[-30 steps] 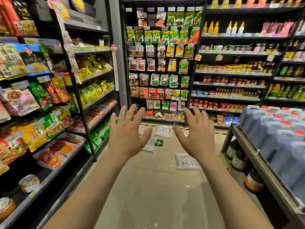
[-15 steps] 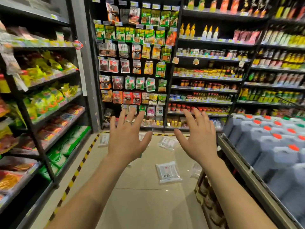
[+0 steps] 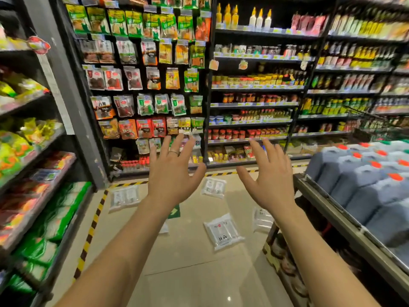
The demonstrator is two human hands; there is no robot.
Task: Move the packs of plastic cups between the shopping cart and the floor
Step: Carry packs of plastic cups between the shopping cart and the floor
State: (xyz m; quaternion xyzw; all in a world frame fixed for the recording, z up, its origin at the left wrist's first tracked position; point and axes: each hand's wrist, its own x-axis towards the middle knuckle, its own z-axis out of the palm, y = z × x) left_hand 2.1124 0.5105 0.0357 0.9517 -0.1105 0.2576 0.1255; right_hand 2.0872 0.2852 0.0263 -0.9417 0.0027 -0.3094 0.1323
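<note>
Two hands, head view: left hand (image 3: 172, 176) and right hand (image 3: 270, 180) are held out ahead of me, fingers spread wide, nothing in either.
Change, camera: over the last second my view has swung right and closed on the aisle end.
Change, hands: pose unchanged, still spread and empty.
Change, packs: nearest pack (image 3: 222, 231) now sits larger in frame, between my forearms.
Meaning: I judge this as approach only; no pick-up begun.
Pack locations: all on the floor (image 3: 199, 273). Left pack (image 3: 125, 197) lies beside the striped tape (image 3: 97, 216); far pack (image 3: 213, 187) lies beyond my hands; right pack (image 3: 262, 218) is partly behind my right forearm, near the shelf of jugs (image 3: 365, 180).
Cart: a wire frame (image 3: 371, 127) at far right may be the shopping cart; too blurred to confirm.
Orientation, nearest pack: flat, printed face up; long axis runs away from me, far end leaning left.
Orientation, left pack: flat, seemingly broadside to me.
</note>
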